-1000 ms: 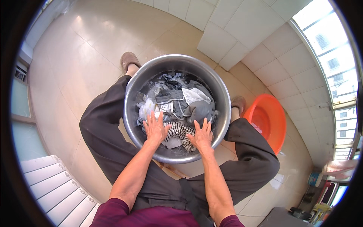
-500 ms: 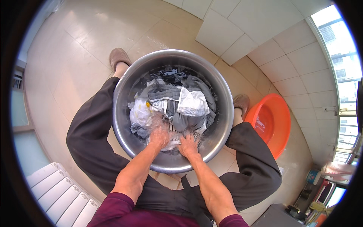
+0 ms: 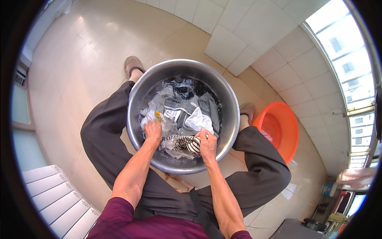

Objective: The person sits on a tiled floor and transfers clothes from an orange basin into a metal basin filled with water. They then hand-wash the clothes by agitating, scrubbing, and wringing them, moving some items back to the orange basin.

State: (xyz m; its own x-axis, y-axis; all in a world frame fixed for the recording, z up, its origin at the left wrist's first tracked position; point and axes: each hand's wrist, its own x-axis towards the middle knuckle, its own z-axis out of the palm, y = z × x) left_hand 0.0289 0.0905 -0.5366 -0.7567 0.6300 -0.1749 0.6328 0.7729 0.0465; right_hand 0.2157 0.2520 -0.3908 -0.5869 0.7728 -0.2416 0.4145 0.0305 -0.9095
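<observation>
A large round metal basin (image 3: 137,149) stands between my legs, with wet clothes soaking in water. My right hand (image 3: 207,146) grips a black-and-white striped cloth (image 3: 187,144) at the basin's near right side, lifting part of it above the water. Toward the left wall, my left hand (image 3: 152,131) is closed on a white garment (image 3: 149,116) that has a yellow patch beside the fingers; its fingertips are partly hidden. Grey clothing (image 3: 180,104) with white edging lies in the middle, and a white piece of fabric (image 3: 199,120) rests just beyond my right hand. Darker fabric is underwater at the far side.
An orange plastic basin (image 3: 292,131) stands on the floor beside my right foot. White tiled walls (image 3: 254,32) rise ahead and to the right, near a barred window (image 3: 348,63). White slatted panels (image 3: 55,195) are at the lower left. A dark surface (image 3: 292,230) is at the lower right.
My hands have moved apart: the left went to the white garment, while the right has pulled up the striped cloth. The splashing water has calmed. The view has shifted slightly.
</observation>
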